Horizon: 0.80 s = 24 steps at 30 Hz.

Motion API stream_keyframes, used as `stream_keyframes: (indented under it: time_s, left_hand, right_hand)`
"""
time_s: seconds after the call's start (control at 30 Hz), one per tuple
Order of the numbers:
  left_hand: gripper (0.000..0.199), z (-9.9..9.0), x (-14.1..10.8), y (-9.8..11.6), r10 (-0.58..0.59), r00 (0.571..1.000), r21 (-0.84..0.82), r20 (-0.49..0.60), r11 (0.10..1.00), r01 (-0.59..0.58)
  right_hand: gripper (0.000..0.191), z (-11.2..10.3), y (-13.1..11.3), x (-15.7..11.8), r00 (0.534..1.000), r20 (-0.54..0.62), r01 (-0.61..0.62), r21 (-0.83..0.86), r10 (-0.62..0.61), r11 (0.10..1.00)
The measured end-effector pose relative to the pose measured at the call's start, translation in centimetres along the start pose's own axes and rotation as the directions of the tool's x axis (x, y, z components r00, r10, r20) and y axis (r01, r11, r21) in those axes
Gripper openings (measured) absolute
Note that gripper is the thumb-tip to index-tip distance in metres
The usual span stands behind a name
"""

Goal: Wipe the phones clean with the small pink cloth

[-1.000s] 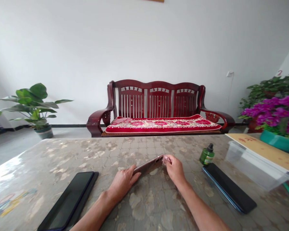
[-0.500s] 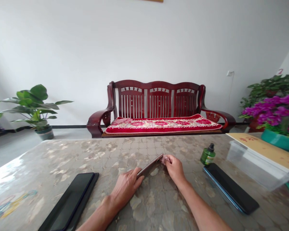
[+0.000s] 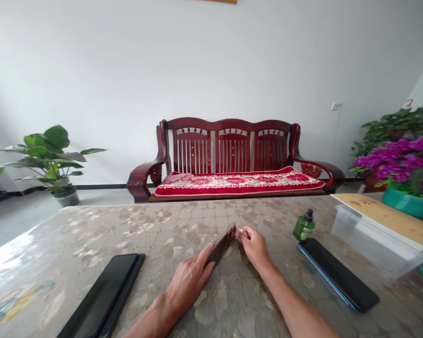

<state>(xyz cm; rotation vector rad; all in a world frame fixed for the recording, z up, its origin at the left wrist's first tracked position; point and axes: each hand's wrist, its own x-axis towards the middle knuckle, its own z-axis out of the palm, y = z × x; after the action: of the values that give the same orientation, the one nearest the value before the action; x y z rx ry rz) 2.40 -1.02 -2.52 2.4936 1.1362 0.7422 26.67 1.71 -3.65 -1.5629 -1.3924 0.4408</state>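
Note:
My left hand (image 3: 191,274) grips a thin brownish phone (image 3: 223,245) by its near end, thumb on one face and fingers on the other. The phone is tilted up on edge above the table. At its far end, my right hand (image 3: 254,245) pinches a small pale pink cloth or wipe (image 3: 240,232) against the corner with the camera lenses. Most of the cloth is hidden by the fingers. A dark phone (image 3: 104,293) on a black case or second device lies left of my left arm. Another black phone with a blue edge (image 3: 337,274) lies to the right.
A green pump bottle (image 3: 304,226) stands behind the right phone. Beside it are a clear plastic box (image 3: 370,239) with a tan board on top and a teal pot of purple flowers (image 3: 411,204). Coloured rubber bands (image 3: 16,303) lie at left. A wooden bench (image 3: 232,141) stands beyond the table.
My left hand has shifted slightly right along the phone, and the phone has turned a little, showing more of its back. The right hand stays at the far corner with the cloth.

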Motion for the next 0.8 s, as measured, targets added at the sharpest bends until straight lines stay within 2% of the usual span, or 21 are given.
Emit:
stream_keyframes:
  time_s: [0.07,0.17,0.27,0.33,0.43,0.57,0.7,0.8]
  left_hand:
    - [0.05,-0.1,-0.1,0.7,-0.081,0.996,-0.076,0.025,0.994,0.083]
    - [0.056,0.0,-0.1,1.4,-0.185,0.983,-0.159,0.005,0.97,0.183]
    - [0.058,0.1,0.1,1.8,-0.292,0.956,-0.196,-0.001,0.938,0.286]
    - [0.058,0.1,0.1,1.9,-0.319,0.947,-0.204,0.029,0.926,0.318]
    - [0.055,-0.1,-0.1,2.2,-0.279,0.953,-0.208,0.12,0.931,0.299]
    - [0.048,-0.1,-0.5,2.8,-0.163,0.957,-0.234,0.241,0.947,0.22]
    - [0.05,-0.2,-0.7,3.4,-0.059,0.953,-0.226,0.296,0.965,0.13]
    - [0.047,-0.5,-0.8,3.9,-0.03,0.952,-0.17,0.305,0.982,0.086]
  right_hand:
    - [0.028,0.1,-0.2,-0.1,1.0,0.007,0.003,-0.029,-0.003,1.0]
    - [0.025,0.2,-0.5,-0.2,1.0,0.021,0.01,-0.085,-0.008,0.996]
    - [0.024,0.3,-0.8,-0.4,0.999,0.037,0.027,-0.161,-0.021,0.987]
    - [0.023,0.4,-1.0,-0.4,0.998,0.051,0.055,-0.22,-0.044,0.974]
    - [0.024,0.5,-1.4,-0.6,0.991,0.085,0.125,-0.301,-0.104,0.945]
    - [0.024,0.7,-1.8,-1.0,0.972,0.137,0.229,-0.367,-0.191,0.902]
    - [0.024,1.1,-2.1,-1.3,0.954,0.168,0.297,-0.414,-0.248,0.86]
    - [0.025,1.1,-2.1,-1.4,0.945,0.184,0.325,-0.441,-0.27,0.837]
